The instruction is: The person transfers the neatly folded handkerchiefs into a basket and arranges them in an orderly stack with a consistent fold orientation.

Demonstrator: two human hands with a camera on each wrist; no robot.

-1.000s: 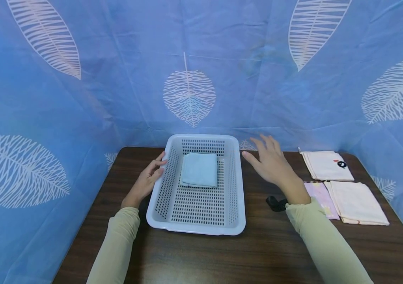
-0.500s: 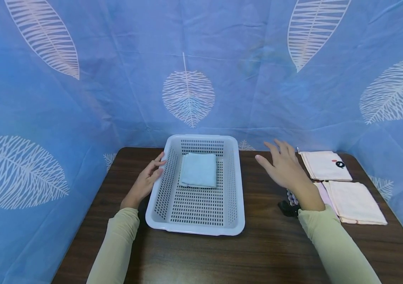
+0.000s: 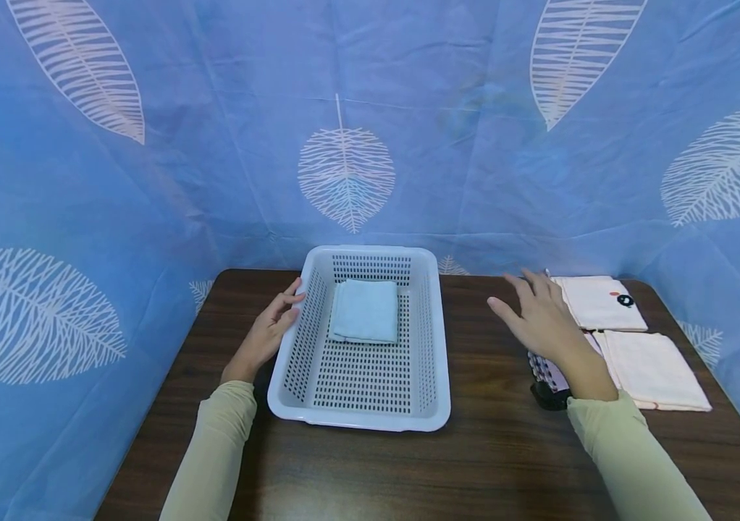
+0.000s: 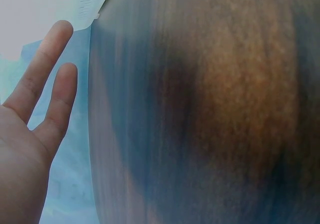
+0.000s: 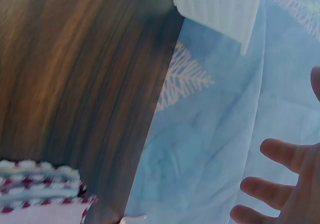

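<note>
A pale plastic basket (image 3: pixel 360 420) with slotted sides stands mid-table, holding a folded light blue cloth (image 3: pixel 365 311). My left hand (image 3: pixel 267 334) rests its fingertips against the basket's left rim; in the left wrist view, two extended fingers (image 4: pixel 62 91) show near the basket. Over to the right, my right hand (image 3: pixel 549 325) is spread above the table and holds nothing. Beneath and beside it lie a folded white cloth with a small face print (image 3: pixel 594 300), a plain folded white cloth (image 3: pixel 657 369) and a lilac cloth (image 3: pixel 557 373) partly hidden by the hand and wrist.
The dark wooden table (image 3: pixel 409 477) ends at a blue curtain (image 3: pixel 442 166) with white leaf prints. A black strap (image 3: pixel 549 396) sits at the right wrist. Stitched cloth edges (image 5: pixel 40 184) appear low in the right wrist view.
My right hand has moved right, away from the basket and over toward the folded cloths. The left hand and the basket have stayed put.
</note>
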